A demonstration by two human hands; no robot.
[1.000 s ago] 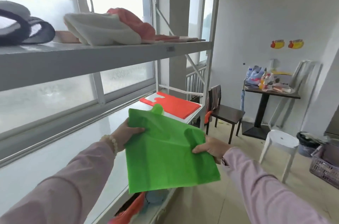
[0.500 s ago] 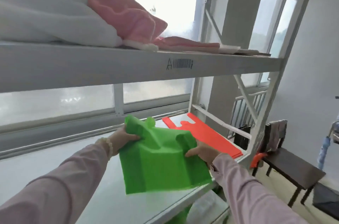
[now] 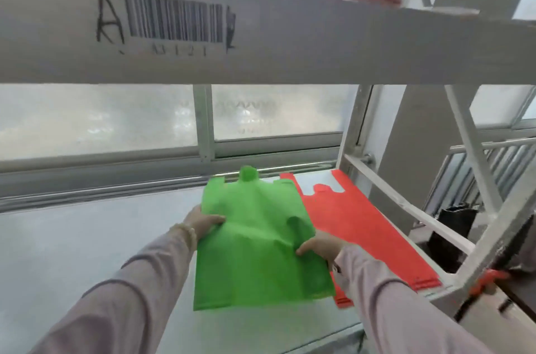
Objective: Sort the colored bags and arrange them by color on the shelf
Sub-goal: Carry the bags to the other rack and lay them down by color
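Hands: the left hand [image 3: 204, 223] and right hand [image 3: 319, 246] are pinching the green bag's [image 3: 255, 260] side edges.
Tip: it should be going down flat, just left of the red bag [image 3: 362, 226].

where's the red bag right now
In the head view the red bag lies flat at the right end of the shelf, just right of the green bag, whose edge overlaps it.

Long sleeves of pale, dusty lilac cloth cover both arms to the wrists: the left sleeve [image 3: 130, 281] and the right sleeve [image 3: 391, 301], smooth and lightly creased. A bracelet [image 3: 188, 233] of pale round beads circles the left wrist. The left hand [image 3: 203, 224] and the right hand [image 3: 322, 247] are bare.
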